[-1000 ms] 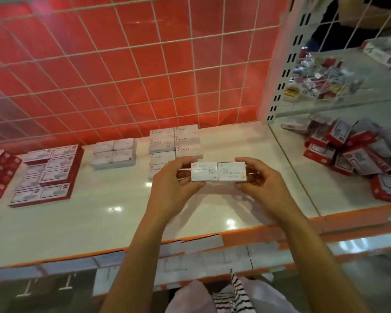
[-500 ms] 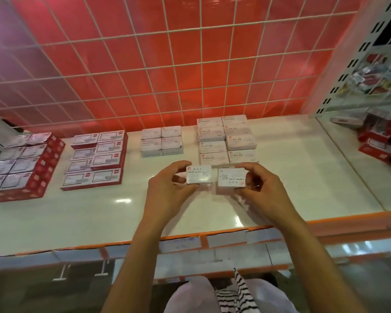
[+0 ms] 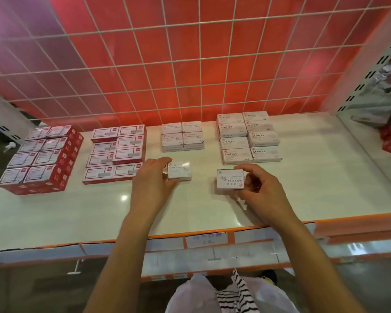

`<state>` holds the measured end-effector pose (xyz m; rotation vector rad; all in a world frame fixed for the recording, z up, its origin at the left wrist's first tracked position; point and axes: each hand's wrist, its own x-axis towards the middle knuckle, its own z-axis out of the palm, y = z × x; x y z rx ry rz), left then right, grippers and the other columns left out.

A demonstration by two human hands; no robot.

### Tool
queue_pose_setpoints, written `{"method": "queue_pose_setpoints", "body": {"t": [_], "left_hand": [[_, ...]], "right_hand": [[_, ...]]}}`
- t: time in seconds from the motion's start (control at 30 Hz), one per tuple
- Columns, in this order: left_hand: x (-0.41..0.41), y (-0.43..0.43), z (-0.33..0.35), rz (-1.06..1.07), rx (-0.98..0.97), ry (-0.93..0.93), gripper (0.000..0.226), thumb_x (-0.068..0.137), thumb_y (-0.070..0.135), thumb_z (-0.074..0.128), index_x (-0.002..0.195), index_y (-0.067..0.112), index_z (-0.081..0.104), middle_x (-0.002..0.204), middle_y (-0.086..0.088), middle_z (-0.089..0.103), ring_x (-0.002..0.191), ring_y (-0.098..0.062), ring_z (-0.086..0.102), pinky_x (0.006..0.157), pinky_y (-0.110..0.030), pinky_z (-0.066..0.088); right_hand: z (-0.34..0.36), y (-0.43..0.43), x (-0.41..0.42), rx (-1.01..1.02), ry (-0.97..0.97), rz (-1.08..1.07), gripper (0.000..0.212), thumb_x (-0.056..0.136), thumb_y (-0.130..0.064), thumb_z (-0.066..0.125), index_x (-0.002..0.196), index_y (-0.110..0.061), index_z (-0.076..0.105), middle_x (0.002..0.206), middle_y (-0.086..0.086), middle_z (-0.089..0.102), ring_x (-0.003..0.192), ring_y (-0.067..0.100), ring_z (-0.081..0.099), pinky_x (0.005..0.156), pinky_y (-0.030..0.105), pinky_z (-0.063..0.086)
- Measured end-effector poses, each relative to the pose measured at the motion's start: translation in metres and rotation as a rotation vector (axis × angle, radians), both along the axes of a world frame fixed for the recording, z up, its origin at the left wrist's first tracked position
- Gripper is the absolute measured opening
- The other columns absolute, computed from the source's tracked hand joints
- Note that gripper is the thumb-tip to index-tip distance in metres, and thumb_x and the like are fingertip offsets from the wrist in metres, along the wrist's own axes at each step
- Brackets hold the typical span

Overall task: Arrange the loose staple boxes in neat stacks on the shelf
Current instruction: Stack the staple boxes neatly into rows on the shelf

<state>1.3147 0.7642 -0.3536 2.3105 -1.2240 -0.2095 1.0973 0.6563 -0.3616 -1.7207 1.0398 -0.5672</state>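
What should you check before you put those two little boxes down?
1. Left hand grip on the left box: ok.
2. Right hand grip on the right box: ok.
3. Both labels match the paper clips stack: ok.
4. Right box print faces like the stack's: not ok, it is upside down.
5. Bare shelf in front of that stack: ok.
6. Box flaps closed: cannot tell.

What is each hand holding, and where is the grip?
Two paper-clip boxes: left hand has the left box, grip at its left end; right hand has the right box, grip at its right end.
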Motion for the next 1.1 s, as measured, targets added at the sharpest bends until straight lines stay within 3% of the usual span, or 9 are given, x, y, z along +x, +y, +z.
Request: {"method": "queue_pose_setpoints", "body": {"t": [0.13, 0.37, 0.73, 0.9, 1.1], "left_hand": [[0.009, -0.006, 0.004, -0.005, 0.039, -0.051, 0.049, 0.082, 0.024, 0.073, 0.127, 0.012, 0.059, 0.116, -0.012, 0.063, 0.101, -0.027, 0.059, 0.085, -0.035, 0.046], [0.020, -0.023, 0.001, -0.007, 0.119, -0.077, 0.042, 0.083, 0.026, 0.071, 0.123, 0.017, 0.061, 0.114, -0.009, 0.065, 0.102, -0.026, 0.060, 0.086, -0.040, 0.051], [0.029, -0.038, 0.002, -0.018, 0.167, -0.104, 0.031, 0.088, 0.023, 0.064, 0.117, 0.012, 0.062, 0.110, -0.012, 0.067, 0.096, -0.029, 0.063, 0.080, -0.036, 0.049], [0.029, -0.039, 0.004, -0.012, 0.146, -0.106, 0.029, 0.088, 0.018, 0.062, 0.116, 0.011, 0.061, 0.110, -0.012, 0.068, 0.095, -0.031, 0.063, 0.078, -0.035, 0.049], [0.029, -0.038, 0.004, -0.017, 0.090, -0.084, 0.034, 0.087, 0.016, 0.063, 0.121, 0.014, 0.059, 0.112, -0.010, 0.069, 0.096, -0.030, 0.064, 0.077, -0.034, 0.048]], "right_hand": [[0.001, -0.003, 0.006, -0.001, -0.004, 0.021, 0.048, 0.074, -0.010, 0.078, 0.104, -0.043, 0.060, 0.090, 0.010, 0.063, 0.081, 0.024, 0.058, 0.071, 0.045, 0.053], [-0.001, -0.008, 0.013, 0.016, -0.014, 0.037, 0.047, 0.075, -0.011, 0.078, 0.107, -0.041, 0.061, 0.095, 0.006, 0.064, 0.090, 0.024, 0.060, 0.071, 0.047, 0.055], [-0.002, -0.014, 0.021, 0.029, -0.008, 0.035, 0.049, 0.074, -0.010, 0.079, 0.107, -0.041, 0.061, 0.093, 0.003, 0.064, 0.090, 0.023, 0.060, 0.075, 0.037, 0.056], [-0.001, -0.014, 0.025, 0.041, -0.027, 0.034, 0.050, 0.074, -0.012, 0.080, 0.105, -0.046, 0.060, 0.099, 0.003, 0.066, 0.094, 0.022, 0.062, 0.080, 0.043, 0.055], [0.001, -0.014, 0.029, 0.023, 0.002, 0.056, 0.049, 0.076, -0.011, 0.077, 0.102, -0.047, 0.057, 0.100, -0.003, 0.067, 0.097, 0.015, 0.061, 0.081, 0.032, 0.056]]}}
